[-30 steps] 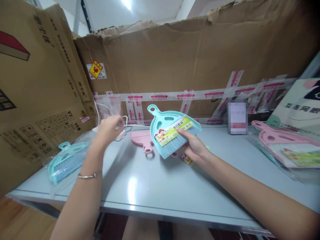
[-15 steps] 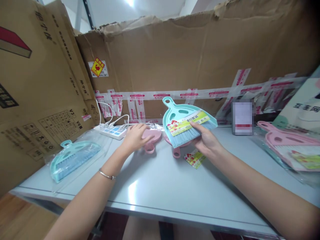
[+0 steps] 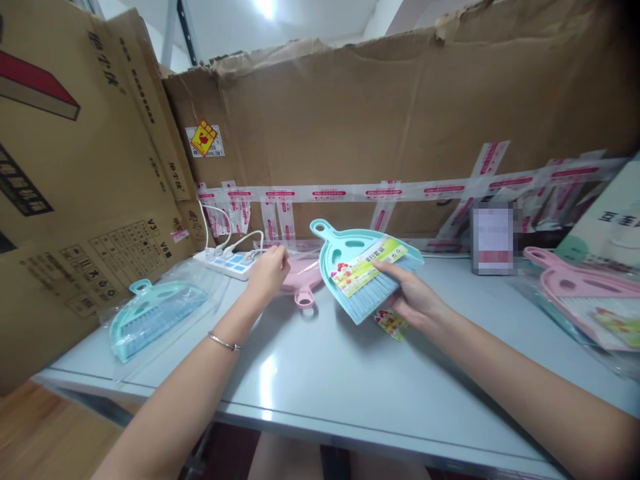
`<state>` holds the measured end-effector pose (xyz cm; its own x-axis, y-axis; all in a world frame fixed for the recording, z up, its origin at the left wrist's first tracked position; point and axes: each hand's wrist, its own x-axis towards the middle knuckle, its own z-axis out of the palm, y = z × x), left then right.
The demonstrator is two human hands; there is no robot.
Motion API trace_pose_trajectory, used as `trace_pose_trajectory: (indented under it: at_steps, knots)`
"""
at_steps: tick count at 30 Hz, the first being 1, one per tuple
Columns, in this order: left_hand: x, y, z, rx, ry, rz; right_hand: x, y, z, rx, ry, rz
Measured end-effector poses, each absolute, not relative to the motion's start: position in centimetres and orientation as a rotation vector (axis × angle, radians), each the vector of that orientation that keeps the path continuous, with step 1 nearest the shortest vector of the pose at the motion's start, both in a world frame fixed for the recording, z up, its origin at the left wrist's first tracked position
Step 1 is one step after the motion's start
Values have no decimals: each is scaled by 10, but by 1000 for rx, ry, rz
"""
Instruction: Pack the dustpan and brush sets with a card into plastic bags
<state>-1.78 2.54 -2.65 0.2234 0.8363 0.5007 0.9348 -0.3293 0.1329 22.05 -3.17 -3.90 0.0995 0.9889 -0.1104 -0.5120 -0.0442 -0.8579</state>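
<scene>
My right hand [image 3: 413,298] grips a teal dustpan-and-brush set [image 3: 350,263] with a yellow-green label, holding it tilted just above the grey table [image 3: 320,373]. My left hand [image 3: 267,273] is closed, pinching the edge of a clear plastic bag [image 3: 295,250] at the back of the table. Beside that hand lies a pink dustpan [image 3: 303,280], its ring handle towards me. A small printed label [image 3: 390,323] lies on the table under my right hand.
A bagged teal set [image 3: 155,317] lies at the left. A bagged pink set [image 3: 585,297] lies at the right. A white power strip [image 3: 225,262] sits at the back left. Cardboard walls [image 3: 380,107] enclose the back and left.
My left hand came down from the air to the pink dustpan, then closed on the clear bag's edge. My right hand brought the teal set slightly left and lower.
</scene>
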Motion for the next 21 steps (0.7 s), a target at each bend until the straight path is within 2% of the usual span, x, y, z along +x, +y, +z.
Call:
trace_pose_trajectory:
  at_steps: [10, 15, 21]
  knots:
    - [-21, 27, -24, -2213, -1520, -1105, 206, -50, -39, -1078, -743, 1525]
    - [0, 9, -25, -2388, -1342, -982, 200, -59, -37, -1042, -740, 1519]
    - [19, -9, -27, -2496, -1186, -852, 194, -61, -40, -1022, -592, 1361]
